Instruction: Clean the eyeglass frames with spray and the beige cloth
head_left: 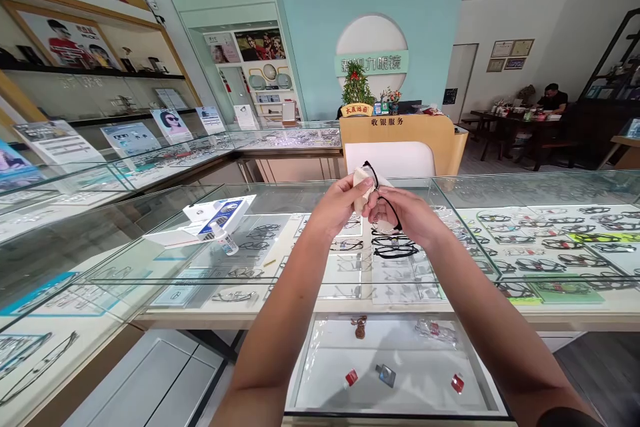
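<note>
My left hand [340,203] is closed on a pale cleaning cloth [361,185] and presses it against the lens of a pair of black-framed glasses [385,203]. My right hand [407,213] pinches the frame of the same glasses from the right. Both hands are held above the glass display counter [280,280], arms stretched forward. Beneath them a second black pair of glasses [395,248] lies on or inside the counter; I cannot tell which.
A small spray bottle [223,238] and a blue-and-white box [220,213] lie on the counter to the left. Several frames fill the cases on the right [550,240]. A cashier desk [400,137] stands behind. A person sits at a far table [553,99].
</note>
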Demonstrator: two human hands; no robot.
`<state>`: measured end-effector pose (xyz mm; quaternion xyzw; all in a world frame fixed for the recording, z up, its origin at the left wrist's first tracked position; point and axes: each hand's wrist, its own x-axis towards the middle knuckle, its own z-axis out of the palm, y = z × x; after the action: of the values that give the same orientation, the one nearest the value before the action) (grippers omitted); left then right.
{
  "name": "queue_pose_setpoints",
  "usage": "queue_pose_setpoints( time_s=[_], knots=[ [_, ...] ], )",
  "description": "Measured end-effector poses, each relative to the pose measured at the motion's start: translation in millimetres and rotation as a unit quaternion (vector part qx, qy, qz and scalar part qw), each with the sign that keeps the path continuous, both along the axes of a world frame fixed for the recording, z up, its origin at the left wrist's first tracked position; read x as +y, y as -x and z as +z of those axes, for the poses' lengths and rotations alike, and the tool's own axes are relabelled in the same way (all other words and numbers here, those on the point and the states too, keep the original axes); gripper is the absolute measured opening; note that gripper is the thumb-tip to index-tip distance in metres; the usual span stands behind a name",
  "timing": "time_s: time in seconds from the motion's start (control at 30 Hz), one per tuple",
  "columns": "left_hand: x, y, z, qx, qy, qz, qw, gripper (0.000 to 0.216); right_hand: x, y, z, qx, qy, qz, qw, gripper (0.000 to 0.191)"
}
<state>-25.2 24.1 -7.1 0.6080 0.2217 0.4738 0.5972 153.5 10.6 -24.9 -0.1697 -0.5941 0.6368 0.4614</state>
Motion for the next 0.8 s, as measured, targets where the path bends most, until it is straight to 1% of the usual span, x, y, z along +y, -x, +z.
queue_pose_setpoints(
  time_s=[0.07,0.17,0.27,0.43,0.53,0.6,0.7,0.8],
  knots=[
    [0.1,0.2,-0.4,0.005,0.0,0.001,1.0,0.043,2.0,-1.6,-2.1,0.002,0.015,0.026,1.0,0.03],
    [0.8,-0.7,-1.7,0.015,0.002,0.022,1.0,0.045,5.2,-3.4,-5.0,-0.007,0.037,0.048,0.998,0.03],
    [-0.4,-3.9,-3.1,0.019,-0.003,0.062,0.998,0.047,7.2,-2.9,-6.6,-0.018,0.041,0.058,0.997,0.032],
    [-1.4,-8.0,-5.4,0.018,0.006,0.139,0.99,0.057,7.7,1.7,-7.4,-0.034,0.029,0.076,0.996,0.033],
    [6.4,-4.4,-8.2,0.015,0.021,0.184,0.983,0.056,8.0,1.2,-6.8,-0.029,0.026,0.055,0.998,0.034],
    [14.7,0.4,-10.8,0.012,0.025,0.197,0.98,0.057,8.1,-2.0,-4.9,-0.025,0.031,0.039,0.998,0.034],
    [25.1,7.7,-13.8,-0.009,0.02,0.19,0.981,0.059,8.0,-9.0,0.5,-0.011,0.032,-0.008,0.999,0.033],
    [26.9,11.6,-13.7,-0.007,0.02,0.158,0.987,0.058,8.1,-14.8,6.0,0.02,0.024,-0.094,0.995,0.032]
  ],
)
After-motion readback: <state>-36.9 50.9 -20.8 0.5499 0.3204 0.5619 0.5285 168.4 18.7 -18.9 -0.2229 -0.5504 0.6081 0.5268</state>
